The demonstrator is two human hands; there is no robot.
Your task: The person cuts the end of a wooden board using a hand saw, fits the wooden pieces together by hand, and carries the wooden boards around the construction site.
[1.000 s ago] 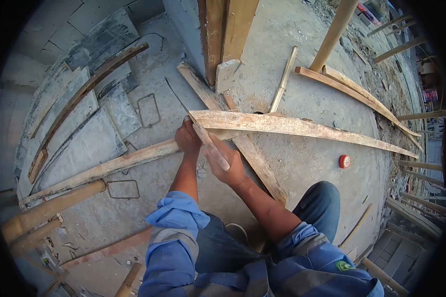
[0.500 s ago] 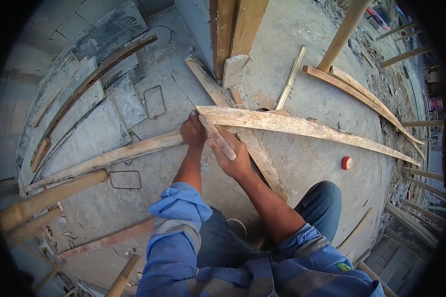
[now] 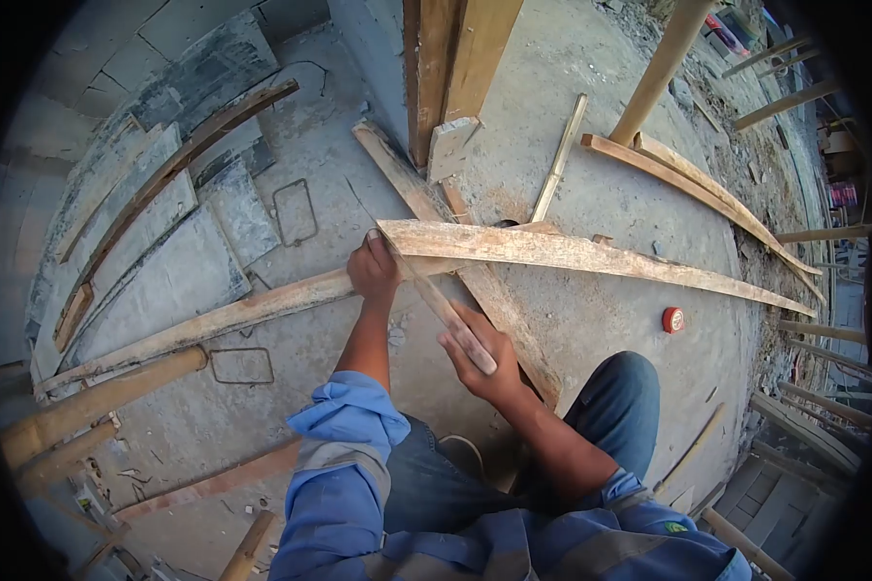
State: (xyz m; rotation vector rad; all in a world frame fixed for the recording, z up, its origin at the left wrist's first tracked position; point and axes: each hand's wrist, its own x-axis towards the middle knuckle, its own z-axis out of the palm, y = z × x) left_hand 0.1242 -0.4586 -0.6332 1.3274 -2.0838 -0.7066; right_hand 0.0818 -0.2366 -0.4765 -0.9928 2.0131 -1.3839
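Right hand [image 3: 503,361] grips long wooden handle [image 3: 442,306]; left hand [image 3: 373,269] clasps rough, pale plank [image 3: 552,252]

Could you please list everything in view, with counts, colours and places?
Saw: one, pale-handled, centre.
Board: one, pale, right of saw.
Long timber: one, pale, centre to left.
Plank: one, brown, crossing beneath the board.
Loose timbers: several, brown, upper right.
Round object: one, red, right floor.
Wire frames: two, dark, left floor.
Panels: several, grey, left.
Beam: one, dark brown, across panels.
Round poles: several, tan, both sides.
Upright timbers: count unclear, brown, top centre.
Floor: one, grey, throughout.
Sleeves: two, blue, bottom.
Left hand: one, bare, at board's end.
Right hand: one, bare, on saw handle.
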